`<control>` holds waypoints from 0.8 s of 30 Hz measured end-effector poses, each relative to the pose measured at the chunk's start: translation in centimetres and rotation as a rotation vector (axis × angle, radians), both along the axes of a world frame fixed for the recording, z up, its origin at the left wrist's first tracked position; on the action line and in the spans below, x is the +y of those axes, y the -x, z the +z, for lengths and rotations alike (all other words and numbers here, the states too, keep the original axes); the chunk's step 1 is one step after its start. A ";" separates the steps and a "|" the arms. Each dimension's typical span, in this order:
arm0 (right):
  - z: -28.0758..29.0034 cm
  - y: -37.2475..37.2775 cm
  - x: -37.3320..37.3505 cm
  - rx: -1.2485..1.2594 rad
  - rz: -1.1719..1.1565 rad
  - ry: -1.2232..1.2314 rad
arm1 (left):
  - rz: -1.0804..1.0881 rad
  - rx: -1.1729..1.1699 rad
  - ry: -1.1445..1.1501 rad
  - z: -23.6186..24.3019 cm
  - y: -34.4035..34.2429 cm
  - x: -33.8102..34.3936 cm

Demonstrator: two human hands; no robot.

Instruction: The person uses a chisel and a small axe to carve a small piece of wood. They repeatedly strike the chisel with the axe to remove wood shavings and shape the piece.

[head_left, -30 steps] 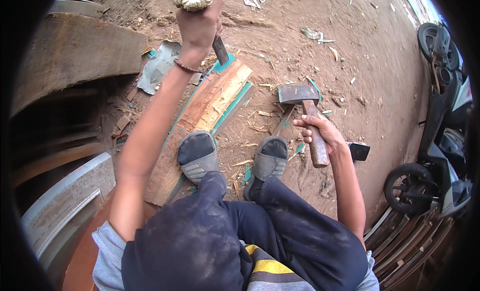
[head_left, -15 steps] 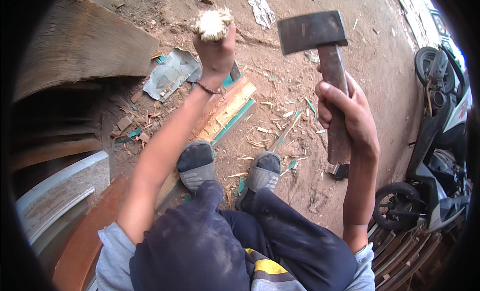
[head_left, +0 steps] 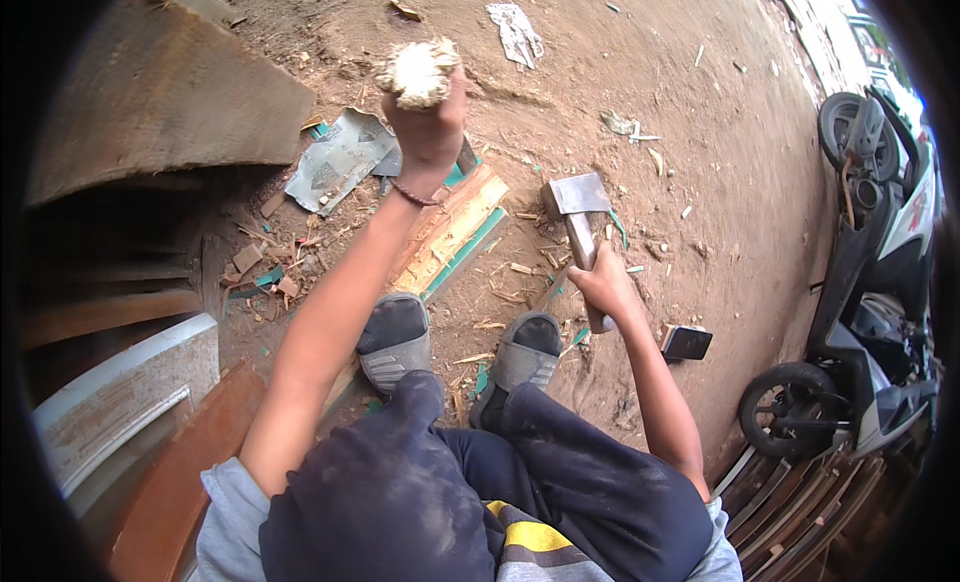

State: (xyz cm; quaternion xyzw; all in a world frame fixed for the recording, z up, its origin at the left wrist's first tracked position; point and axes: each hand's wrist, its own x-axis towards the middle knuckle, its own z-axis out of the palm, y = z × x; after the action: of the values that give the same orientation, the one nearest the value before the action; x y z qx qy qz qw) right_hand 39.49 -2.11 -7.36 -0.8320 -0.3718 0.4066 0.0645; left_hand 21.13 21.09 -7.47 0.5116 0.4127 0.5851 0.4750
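Observation:
My left hand [head_left: 432, 132] is closed around an upright chisel, whose frayed, mushroomed wooden handle end [head_left: 420, 74] sticks out above my fist. A bit of its dark blade [head_left: 467, 155] shows behind my wrist, over a wooden beam [head_left: 452, 227] with green-painted sides and a freshly cut, pale top face. Where the blade meets the wood is hidden by my hand. To the right of the beam, my right hand [head_left: 606, 282] grips the wooden handle of a hatchet [head_left: 580, 196], its broad metal head pointing away from me, low over the ground.
Wood chips lie around the beam and my sandalled feet [head_left: 528, 352]. A bent grey metal sheet [head_left: 340, 160] is beside the beam. Curved boards [head_left: 150, 92] are stacked at left. A phone [head_left: 687, 343] lies right of my hand, and a motorbike [head_left: 870, 322] stands further right.
My right hand has swung the hatchet down and to the left, from raised to near the ground. The phone is now uncovered. My left hand and the chisel stay nearly in place.

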 end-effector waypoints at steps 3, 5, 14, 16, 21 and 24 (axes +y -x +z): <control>-1.1 -0.6 -1.2 1.118 -0.709 0.123 | -0.055 -0.057 0.126 -0.5 0.8 0.4; -0.9 -0.3 -0.9 1.592 -0.979 -0.021 | -0.043 0.071 0.025 -1.2 0.6 0.4; 15.4 2.5 8.5 0.565 -0.337 -0.163 | 0.074 0.059 -0.037 0.0 0.1 0.0; 20.7 3.8 11.1 0.447 -0.219 -0.378 | 0.156 0.513 -0.383 -0.8 0.6 0.4; 27.2 8.0 17.5 0.326 -0.013 -0.759 | 0.148 0.412 -0.295 -1.4 0.2 -0.1; 22.7 8.9 17.8 0.220 0.229 -0.679 | 0.162 0.430 -0.324 -0.9 0.4 0.3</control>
State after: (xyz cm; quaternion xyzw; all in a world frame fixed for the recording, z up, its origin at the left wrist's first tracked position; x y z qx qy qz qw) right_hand 30.59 15.65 15.34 -0.6675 -0.5670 0.3516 0.3306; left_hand 20.78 21.35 -8.39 0.6586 0.4443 0.5577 0.2403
